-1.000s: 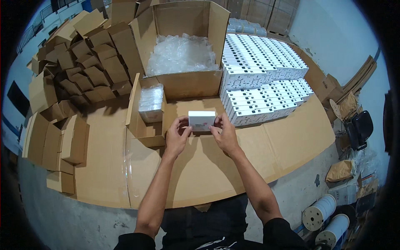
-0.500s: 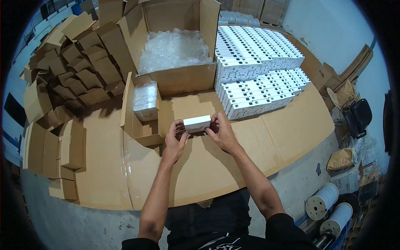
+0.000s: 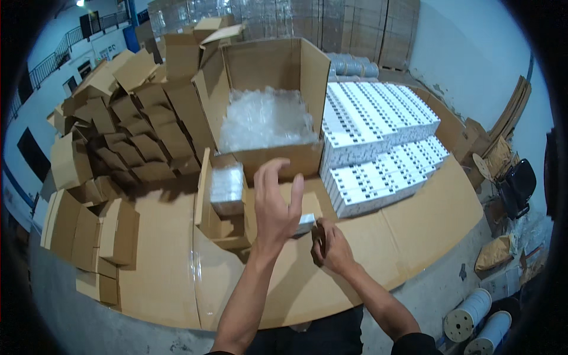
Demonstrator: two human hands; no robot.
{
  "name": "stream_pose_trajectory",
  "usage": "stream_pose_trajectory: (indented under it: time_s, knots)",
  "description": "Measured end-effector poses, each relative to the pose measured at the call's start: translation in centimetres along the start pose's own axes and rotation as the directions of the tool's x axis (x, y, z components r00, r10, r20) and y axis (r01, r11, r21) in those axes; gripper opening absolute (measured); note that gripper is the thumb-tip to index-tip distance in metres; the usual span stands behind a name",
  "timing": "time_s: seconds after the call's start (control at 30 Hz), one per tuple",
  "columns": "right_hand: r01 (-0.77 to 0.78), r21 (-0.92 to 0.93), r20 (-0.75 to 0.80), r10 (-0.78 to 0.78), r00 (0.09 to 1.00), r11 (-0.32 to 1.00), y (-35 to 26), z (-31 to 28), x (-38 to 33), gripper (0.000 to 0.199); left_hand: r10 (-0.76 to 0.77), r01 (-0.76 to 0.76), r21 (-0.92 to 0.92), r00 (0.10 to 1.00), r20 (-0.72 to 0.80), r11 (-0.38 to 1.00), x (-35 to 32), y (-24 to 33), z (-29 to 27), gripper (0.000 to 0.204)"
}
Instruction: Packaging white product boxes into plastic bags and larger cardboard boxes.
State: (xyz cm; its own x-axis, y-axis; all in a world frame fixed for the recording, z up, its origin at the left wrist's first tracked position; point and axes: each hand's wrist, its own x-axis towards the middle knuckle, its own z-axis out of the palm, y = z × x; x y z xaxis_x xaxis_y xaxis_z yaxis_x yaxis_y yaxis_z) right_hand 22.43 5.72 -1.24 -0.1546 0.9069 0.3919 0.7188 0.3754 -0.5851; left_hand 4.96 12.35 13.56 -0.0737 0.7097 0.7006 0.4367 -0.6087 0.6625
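Cardboard-covered table [image 3: 160, 272] in a storeroom. Between two separated hands is a small white box [image 3: 305, 224], partly hidden behind the raised left hand [image 3: 276, 204], fingers spread. The box's visible top slants slightly up rightward; its full long axis is obscured. The right hand [image 3: 335, 247] curls at its right end, grip unclear.
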Motion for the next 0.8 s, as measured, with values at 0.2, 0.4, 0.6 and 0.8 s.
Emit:
stream_pose_trajectory:
  time_s: [0.2, 0.4, 0.6, 0.8]
  knots:
    - [0.024, -0.044, -0.044, -0.026, 0.999, 0.999, -0.4, -0.1, -0.2, 0.054, -0.077, 0.069, 0.163, 0.996, 0.043, 0.984, 13.5, -8.2, 5.1, 0.029]
    - [-0.038, -0.018, 0.054, 0.039, 0.998, 0.999, -0.9, -0.5, 0.6, 0.053, -0.113, 0.110, 0.408, 0.993, -0.019, 0.906, 25.7, -19.0, 6.1, 0.027]
    - [-0.001, -0.076, -0.033, -0.001, 0.999, 0.997, -0.3, 0.0, 0.7, 0.055, -0.298, 0.139, 0.654, 0.944, 0.138, 0.743, 30.3, -24.8, 7.0, 0.035]
    - [-0.033, -0.117, 0.013, 0.035, 0.999, 0.993, -0.6, -0.2, 0.6, 0.058, -0.351, 0.246, 0.700, 0.936, 0.007, 0.670, 32.0, -26.7, 7.2, 0.031]
